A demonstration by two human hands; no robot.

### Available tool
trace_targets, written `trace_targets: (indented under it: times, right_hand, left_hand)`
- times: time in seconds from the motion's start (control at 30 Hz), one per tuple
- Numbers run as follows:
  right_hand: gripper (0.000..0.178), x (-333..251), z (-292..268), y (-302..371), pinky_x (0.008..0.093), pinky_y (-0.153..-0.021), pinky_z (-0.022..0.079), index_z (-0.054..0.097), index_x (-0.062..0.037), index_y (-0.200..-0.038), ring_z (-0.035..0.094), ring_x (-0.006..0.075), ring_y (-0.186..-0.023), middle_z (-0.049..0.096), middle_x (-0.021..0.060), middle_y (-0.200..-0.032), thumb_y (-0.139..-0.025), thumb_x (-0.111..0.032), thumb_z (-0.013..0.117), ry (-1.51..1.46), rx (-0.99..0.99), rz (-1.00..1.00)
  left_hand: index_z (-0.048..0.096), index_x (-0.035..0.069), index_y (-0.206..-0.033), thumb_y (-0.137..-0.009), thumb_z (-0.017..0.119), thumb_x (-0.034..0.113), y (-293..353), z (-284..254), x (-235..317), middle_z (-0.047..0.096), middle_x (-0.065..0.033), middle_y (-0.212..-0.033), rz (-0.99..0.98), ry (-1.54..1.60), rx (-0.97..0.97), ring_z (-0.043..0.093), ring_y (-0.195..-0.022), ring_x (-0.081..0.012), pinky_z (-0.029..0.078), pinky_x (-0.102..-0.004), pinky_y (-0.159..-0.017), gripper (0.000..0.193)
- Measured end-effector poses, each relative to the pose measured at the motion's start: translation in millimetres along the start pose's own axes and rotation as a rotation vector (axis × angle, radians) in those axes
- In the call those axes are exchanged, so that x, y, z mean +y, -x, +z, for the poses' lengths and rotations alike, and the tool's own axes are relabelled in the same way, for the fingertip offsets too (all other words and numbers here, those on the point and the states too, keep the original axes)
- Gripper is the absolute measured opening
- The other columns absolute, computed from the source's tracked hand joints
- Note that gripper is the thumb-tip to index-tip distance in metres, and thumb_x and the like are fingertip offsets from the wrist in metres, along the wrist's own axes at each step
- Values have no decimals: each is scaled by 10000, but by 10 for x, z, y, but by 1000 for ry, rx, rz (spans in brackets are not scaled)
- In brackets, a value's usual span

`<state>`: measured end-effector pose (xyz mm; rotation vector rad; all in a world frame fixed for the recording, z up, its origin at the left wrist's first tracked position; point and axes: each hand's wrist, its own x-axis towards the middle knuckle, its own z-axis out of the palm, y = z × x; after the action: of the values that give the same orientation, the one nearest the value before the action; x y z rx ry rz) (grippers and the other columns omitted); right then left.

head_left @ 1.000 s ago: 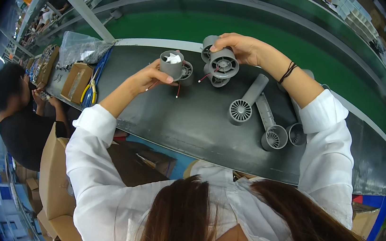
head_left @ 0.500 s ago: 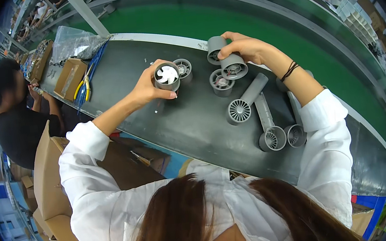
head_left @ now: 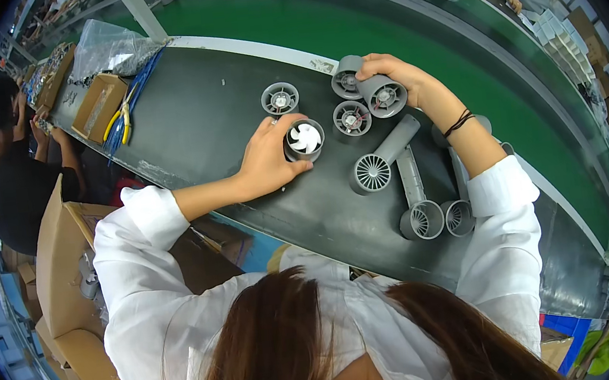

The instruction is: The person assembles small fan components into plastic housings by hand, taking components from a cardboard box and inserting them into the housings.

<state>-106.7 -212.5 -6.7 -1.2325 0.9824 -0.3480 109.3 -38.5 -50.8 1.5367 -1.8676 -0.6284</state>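
Observation:
My left hand (head_left: 268, 156) is closed around a short grey fan housing (head_left: 290, 152) with a white bladed fan wheel (head_left: 305, 138) inside it. Just beyond it stands another grey housing (head_left: 280, 100), with spokes and a motor showing but no white wheel. On the right, my right hand (head_left: 403, 76) grips a grey motor housing (head_left: 385, 97) from its far side, its spoked end turned up toward me. Two similar housings, one behind (head_left: 347, 80) and one in front (head_left: 351, 118), stand close against it; whether the held one rests on the table cannot be told.
Handheld fan bodies with grilles (head_left: 374, 172) and handles lie to the right on the dark table (head_left: 308, 219). Yellow-handled pliers (head_left: 126, 124), blue wires and a cardboard box (head_left: 102, 112) are at left. A co-worker (head_left: 6, 171) sits there; a green conveyor (head_left: 255, 23) runs behind.
My left hand has carried its housing with the white wheel right and nearer, away from the standing housing. My right hand has shifted its housing slightly right, turning the spoked end more upward.

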Motion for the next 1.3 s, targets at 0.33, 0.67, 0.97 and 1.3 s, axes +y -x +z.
trace_targets:
  times: [0.33, 0.67, 0.97, 1.3]
  right_hand:
    - [230, 156, -67, -36, 309, -581, 543, 587, -50, -881, 613, 161, -662, 613, 72, -803, -705, -160, 686, -226, -71, -26]
    - [242, 166, -59, 36, 317, -572, 556, 581, -41, -896, 620, 159, -657, 618, 82, -822, -711, -160, 681, -235, -31, -54]
    - [151, 96, 43, 118, 278, -530, 486, 526, -101, -742, 535, 110, -590, 543, 6, -721, -720, -136, 671, -234, 2, -52]
    - [225, 112, -53, -2, 303, -558, 553, 632, -20, -865, 635, 157, -608, 658, 92, -787, -699, -163, 685, -215, -92, -31]
  left_hand:
    - [492, 95, -1194, -648, 752, 139, -25, -23, 80, 560, -145, -1071, 174, -198, 25, 534, -997, -345, 462, -416, -848, 606]
    - [514, 116, -1183, -611, 680, 27, 29, -19, 54, 468, -133, -1045, 345, -112, 9, 514, -894, -336, 435, -416, -783, 603]
    - [533, 97, -1034, -629, 760, 83, 15, -68, 69, 528, -106, -1004, 288, -110, -104, 567, -854, -319, 470, -416, -704, 464]
    - [560, 70, -813, -680, 777, 221, -88, -208, 200, 593, -86, -782, 347, -437, -37, 610, -711, -301, 481, -403, -581, 297]
